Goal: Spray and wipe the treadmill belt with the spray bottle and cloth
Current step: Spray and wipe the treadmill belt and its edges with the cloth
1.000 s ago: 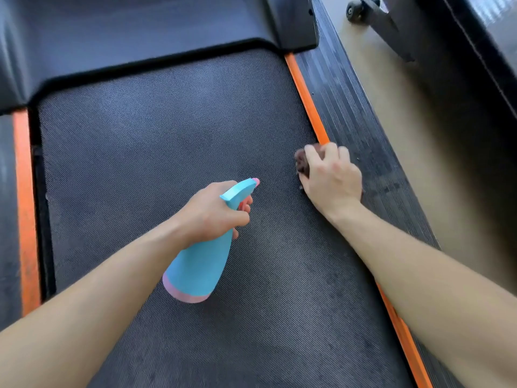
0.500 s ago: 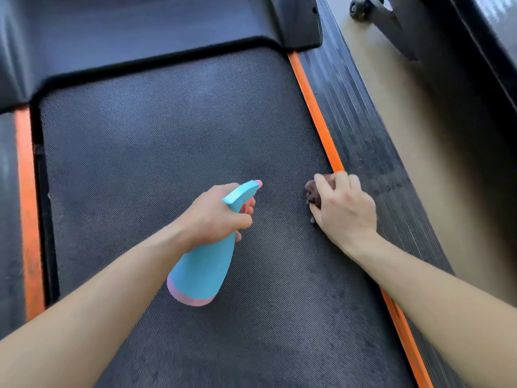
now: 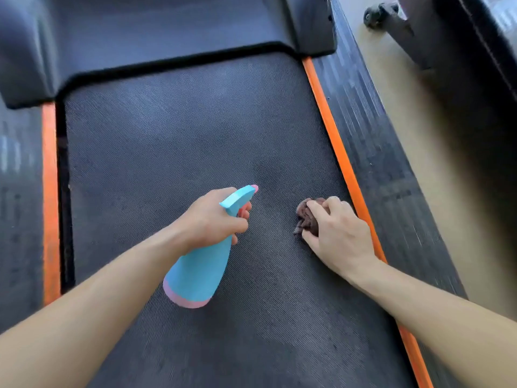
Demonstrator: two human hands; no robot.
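The dark textured treadmill belt [image 3: 173, 152] fills the middle of the view. My left hand [image 3: 208, 221] grips a light blue spray bottle [image 3: 198, 271] with a pink base and pink nozzle tip, held above the belt and pointing forward and right. My right hand [image 3: 338, 235] presses a crumpled brown cloth [image 3: 306, 217] onto the belt near its right edge. Most of the cloth is hidden under my fingers.
Orange strips [image 3: 333, 135] run along both sides of the belt, with dark ribbed side rails [image 3: 372, 141] outside them. The black motor cover [image 3: 145, 43] stands at the far end. Tan floor [image 3: 436, 175] and a wheeled black frame [image 3: 383, 12] lie to the right.
My right hand has dragged the cloth toward me along the belt's right edge and slightly inward. The left hand keeps the bottle in about the same spot.
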